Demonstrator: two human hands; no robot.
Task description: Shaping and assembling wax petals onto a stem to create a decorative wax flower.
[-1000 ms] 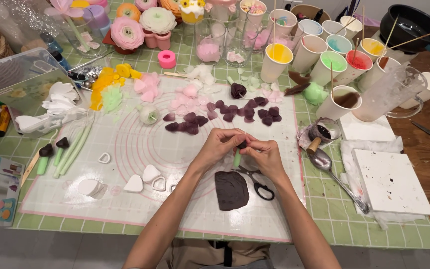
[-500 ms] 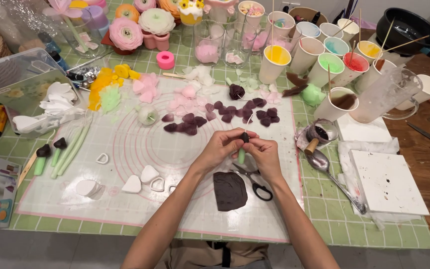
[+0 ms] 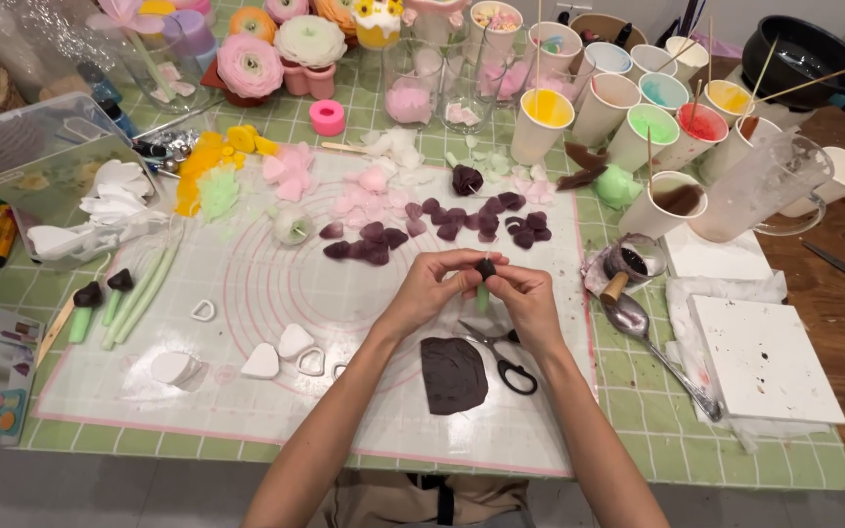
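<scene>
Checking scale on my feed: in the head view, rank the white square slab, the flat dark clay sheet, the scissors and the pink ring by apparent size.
1. white square slab
2. flat dark clay sheet
3. scissors, close to the sheet, so that order is unsure
4. pink ring, farther from the camera

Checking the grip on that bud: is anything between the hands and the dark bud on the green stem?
Nothing visible. The left hand and right hand both pinch the dark bud directly with their fingertips; its green stem hangs down between them, above the scissors on the white mat.
</scene>
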